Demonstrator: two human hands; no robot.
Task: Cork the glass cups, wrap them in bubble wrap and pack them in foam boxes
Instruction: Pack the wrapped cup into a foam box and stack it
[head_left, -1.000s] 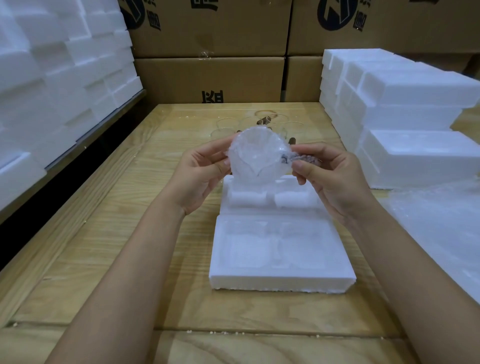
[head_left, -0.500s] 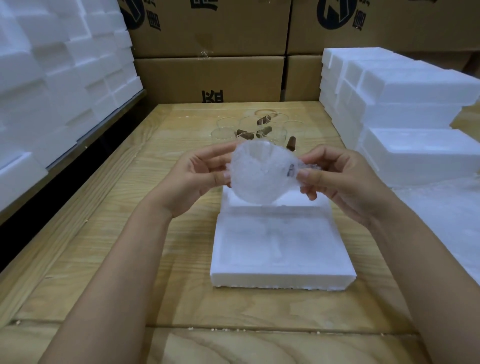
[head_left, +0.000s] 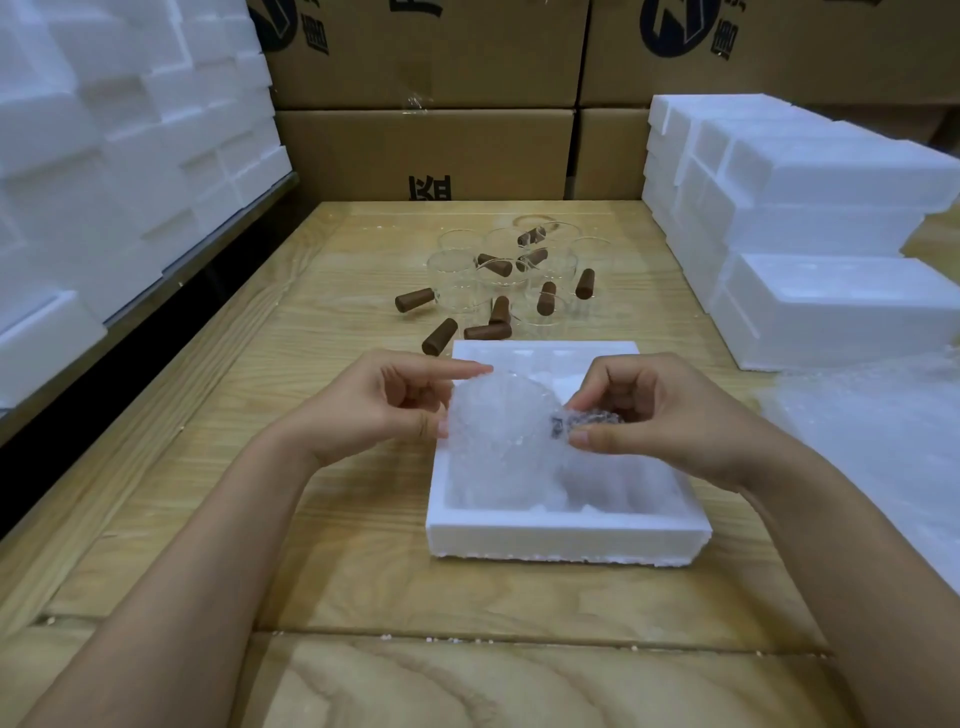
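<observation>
Head view puts our left hand (head_left: 384, 410) at 9 o'clock of the bubble-wrapped cup (head_left: 498, 441). Its thumb and curled fingers grip the flank, and the forefinger is stretched straight across the top. Our right hand (head_left: 639, 410), at 3 o'clock, pinches the gathered tail of wrap between thumb and fingertips. The bundle sits low in the left half of the open foam box (head_left: 566, 538); we cannot tell whether it has bottomed out.

To seat it well, we judge that we should hold that pinch until the tail is tucked against the cup, so the wrap cannot unwind. We would then press straight down and evenly, without scraping the foam wall, which likely crumbles.

Farther out at 12 o'clock, bare glass cups (head_left: 457, 270) and loose corks (head_left: 440, 329) wait on the worktop (head_left: 332, 571). Bubble wrap sheets (head_left: 872, 441) lie at 3 o'clock and stacked foam boxes (head_left: 831, 218) at 2.
</observation>
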